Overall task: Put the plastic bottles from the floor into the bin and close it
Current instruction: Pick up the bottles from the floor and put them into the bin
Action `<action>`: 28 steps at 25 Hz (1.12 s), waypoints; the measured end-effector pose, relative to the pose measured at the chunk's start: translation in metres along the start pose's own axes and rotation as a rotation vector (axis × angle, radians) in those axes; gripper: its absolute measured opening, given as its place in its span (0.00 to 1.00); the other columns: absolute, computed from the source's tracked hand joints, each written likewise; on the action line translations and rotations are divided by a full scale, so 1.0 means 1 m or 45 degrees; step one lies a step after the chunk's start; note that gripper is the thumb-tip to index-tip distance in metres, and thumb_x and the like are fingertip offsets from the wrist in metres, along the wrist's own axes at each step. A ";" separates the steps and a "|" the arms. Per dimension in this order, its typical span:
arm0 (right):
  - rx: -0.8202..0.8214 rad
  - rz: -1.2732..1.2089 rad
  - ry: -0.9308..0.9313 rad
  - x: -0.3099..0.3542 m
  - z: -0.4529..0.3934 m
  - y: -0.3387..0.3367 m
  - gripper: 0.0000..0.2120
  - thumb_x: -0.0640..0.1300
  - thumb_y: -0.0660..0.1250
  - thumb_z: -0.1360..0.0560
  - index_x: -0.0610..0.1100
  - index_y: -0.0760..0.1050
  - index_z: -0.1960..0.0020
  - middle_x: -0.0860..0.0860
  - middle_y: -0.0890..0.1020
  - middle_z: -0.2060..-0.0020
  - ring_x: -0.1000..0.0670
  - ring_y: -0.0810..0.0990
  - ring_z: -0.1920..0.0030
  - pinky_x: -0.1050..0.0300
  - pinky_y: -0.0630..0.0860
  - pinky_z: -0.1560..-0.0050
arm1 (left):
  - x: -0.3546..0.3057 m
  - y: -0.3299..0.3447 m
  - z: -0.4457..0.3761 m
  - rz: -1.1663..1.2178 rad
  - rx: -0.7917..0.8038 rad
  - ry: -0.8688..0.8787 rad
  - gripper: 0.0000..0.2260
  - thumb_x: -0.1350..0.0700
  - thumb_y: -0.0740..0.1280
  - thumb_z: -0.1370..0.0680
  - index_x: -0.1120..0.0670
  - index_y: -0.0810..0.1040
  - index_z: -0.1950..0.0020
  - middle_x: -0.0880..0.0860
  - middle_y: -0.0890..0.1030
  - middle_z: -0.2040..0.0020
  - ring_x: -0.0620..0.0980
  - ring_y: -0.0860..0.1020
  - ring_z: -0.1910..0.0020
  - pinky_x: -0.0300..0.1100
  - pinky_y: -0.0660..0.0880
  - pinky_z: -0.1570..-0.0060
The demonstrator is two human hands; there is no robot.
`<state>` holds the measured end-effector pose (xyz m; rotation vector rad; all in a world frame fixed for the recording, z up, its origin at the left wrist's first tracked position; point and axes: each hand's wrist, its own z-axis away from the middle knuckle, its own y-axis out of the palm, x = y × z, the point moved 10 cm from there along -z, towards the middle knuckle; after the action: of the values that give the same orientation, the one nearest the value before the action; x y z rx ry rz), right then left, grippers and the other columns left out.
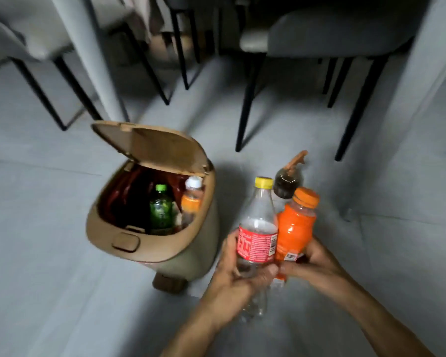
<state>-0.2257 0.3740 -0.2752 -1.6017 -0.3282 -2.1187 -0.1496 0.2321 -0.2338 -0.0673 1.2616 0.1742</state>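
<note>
Nearest the camera, both hands were closed around bottles held up off the floor. The left hand wrapped the lower body of a clear bottle with a red label and yellow cap, fingers curled round its near side. The right hand gripped the base of an orange bottle with an orange cap, and the two bottles touched side by side. Behind them, a darker bottle with a brown spout showed; whether a hand held it or it stood on the floor could not be told.

These looked like light, thin-walled bottles, the clear one apparently empty and liable to dent or slip if squeezed hard. The orange one seemed fuller, so likely heavier. A grasp round the middle or waist of each would probably hold best.

Further left and a little beyond the hands stood the tan bin, its lid tipped up and open. Inside, a green bottle and a small orange bottle with a white cap already stood upright. Beyond, dark chair legs rose from the floor.
</note>
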 end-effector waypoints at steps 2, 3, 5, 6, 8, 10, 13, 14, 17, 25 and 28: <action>0.088 0.056 -0.170 0.075 -0.018 0.039 0.37 0.53 0.84 0.42 0.41 0.76 0.38 0.41 0.85 0.47 0.43 0.84 0.45 0.47 0.80 0.45 | -0.060 -0.042 0.020 0.114 -0.197 0.195 0.33 0.63 0.76 0.32 0.48 0.69 0.30 0.51 0.84 0.40 0.48 0.83 0.42 0.43 0.80 0.44; 0.120 0.076 -0.250 0.107 -0.027 0.058 0.33 0.50 0.83 0.41 0.42 0.77 0.40 0.41 0.85 0.47 0.42 0.84 0.44 0.45 0.79 0.42 | -0.085 -0.067 0.030 0.155 -0.342 0.258 0.32 0.63 0.76 0.32 0.50 0.70 0.31 0.50 0.85 0.41 0.46 0.83 0.43 0.42 0.81 0.45; 0.131 0.108 -0.356 0.151 -0.043 0.092 0.31 0.45 0.82 0.40 0.46 0.76 0.38 0.46 0.85 0.45 0.46 0.83 0.43 0.45 0.77 0.39 | -0.118 -0.120 0.044 0.184 -0.618 0.330 0.28 0.61 0.77 0.31 0.50 0.72 0.34 0.44 0.86 0.47 0.39 0.84 0.49 0.35 0.81 0.53; 0.103 0.134 -0.389 0.166 -0.051 0.107 0.33 0.46 0.81 0.41 0.49 0.75 0.37 0.48 0.84 0.44 0.48 0.83 0.42 0.46 0.77 0.39 | -0.128 -0.146 0.048 0.138 -0.713 0.317 0.27 0.57 0.76 0.30 0.48 0.72 0.34 0.43 0.85 0.48 0.38 0.83 0.50 0.34 0.80 0.53; 0.037 0.195 -0.417 0.181 -0.065 0.134 0.35 0.51 0.81 0.43 0.50 0.75 0.38 0.50 0.84 0.45 0.50 0.83 0.43 0.43 0.77 0.39 | -0.126 -0.187 0.040 -0.001 -0.765 0.164 0.29 0.46 0.77 0.32 0.41 0.71 0.34 0.43 0.82 0.44 0.41 0.82 0.46 0.42 0.79 0.47; -0.009 0.282 -0.360 0.182 -0.077 0.150 0.39 0.51 0.81 0.43 0.51 0.72 0.35 0.51 0.82 0.41 0.50 0.81 0.41 0.43 0.75 0.36 | -0.110 -0.206 0.026 -0.059 -0.660 -0.048 0.36 0.39 0.76 0.37 0.40 0.70 0.31 0.49 0.80 0.37 0.49 0.80 0.40 0.52 0.77 0.39; -0.004 0.261 -0.259 0.170 -0.091 0.159 0.36 0.40 0.80 0.37 0.55 0.68 0.35 0.55 0.77 0.40 0.54 0.79 0.44 0.49 0.76 0.38 | -0.098 -0.215 0.017 -0.178 -0.543 -0.206 0.38 0.42 0.73 0.35 0.45 0.68 0.27 0.51 0.77 0.33 0.54 0.77 0.37 0.54 0.74 0.34; -0.008 0.265 -0.258 0.168 -0.093 0.159 0.35 0.38 0.79 0.36 0.57 0.68 0.37 0.55 0.77 0.41 0.55 0.79 0.46 0.50 0.78 0.41 | -0.099 -0.219 0.015 -0.237 -0.541 -0.195 0.36 0.43 0.73 0.34 0.45 0.69 0.27 0.51 0.78 0.33 0.54 0.77 0.37 0.54 0.74 0.34; -0.036 0.391 -0.234 0.158 -0.097 0.160 0.31 0.44 0.79 0.35 0.60 0.69 0.39 0.54 0.77 0.40 0.51 0.79 0.44 0.47 0.81 0.45 | -0.099 -0.225 0.011 -0.298 -0.547 -0.104 0.35 0.46 0.76 0.32 0.41 0.68 0.28 0.48 0.77 0.34 0.51 0.77 0.37 0.50 0.75 0.36; 0.311 0.418 -0.089 0.149 -0.086 0.198 0.25 0.61 0.73 0.34 0.62 0.72 0.39 0.56 0.80 0.46 0.52 0.82 0.47 0.48 0.81 0.46 | -0.086 -0.220 -0.006 -0.095 -0.460 -0.178 0.16 0.54 0.65 0.20 0.45 0.70 0.33 0.49 0.83 0.54 0.49 0.85 0.67 0.44 0.83 0.67; 0.309 0.614 -0.078 0.146 -0.080 0.194 0.39 0.49 0.75 0.38 0.64 0.60 0.32 0.56 0.76 0.42 0.50 0.79 0.43 0.47 0.78 0.42 | -0.079 -0.218 -0.001 -0.194 -0.436 -0.253 0.09 0.57 0.66 0.20 0.53 0.79 0.41 0.60 0.86 0.55 0.55 0.83 0.63 0.45 0.80 0.66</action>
<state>-0.2285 0.1381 -0.1762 -1.4327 -0.1851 -1.6038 -0.1375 0.0096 -0.1686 -0.4302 1.0141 0.2574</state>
